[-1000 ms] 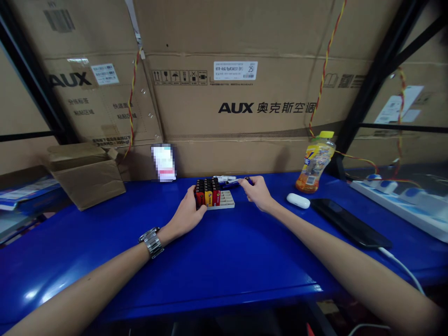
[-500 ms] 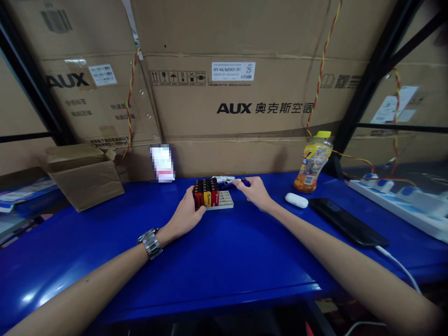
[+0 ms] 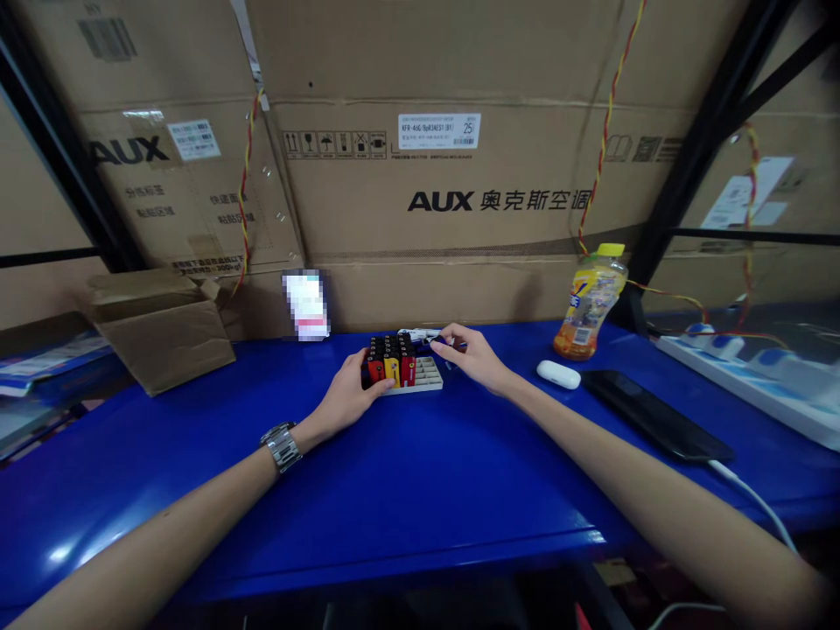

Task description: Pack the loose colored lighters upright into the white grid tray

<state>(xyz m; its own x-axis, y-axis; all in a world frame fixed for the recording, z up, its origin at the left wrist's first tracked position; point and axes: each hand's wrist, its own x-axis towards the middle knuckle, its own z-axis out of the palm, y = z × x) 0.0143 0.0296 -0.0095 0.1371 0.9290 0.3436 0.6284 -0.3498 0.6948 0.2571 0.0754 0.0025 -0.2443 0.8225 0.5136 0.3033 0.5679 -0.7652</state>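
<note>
A small grey slotted tray sits at the far middle of the blue table. Its left part holds upright lighters in black, red and yellow. My left hand, a metal watch on its wrist, rests against the tray's left front with fingers curled round it. My right hand is at the tray's right rear, fingers pinched on a dark blue lighter just above the empty slots. More loose lighters lie behind the tray.
An open cardboard box stands at the far left. A yellow drink bottle, a white earbud case, a black phone with its cable and a power strip are on the right. Large cartons wall the back.
My right hand has moved left from behind the tray to over its right rear corner, carrying the dark blue lighter. My left hand has stayed on the tray.
</note>
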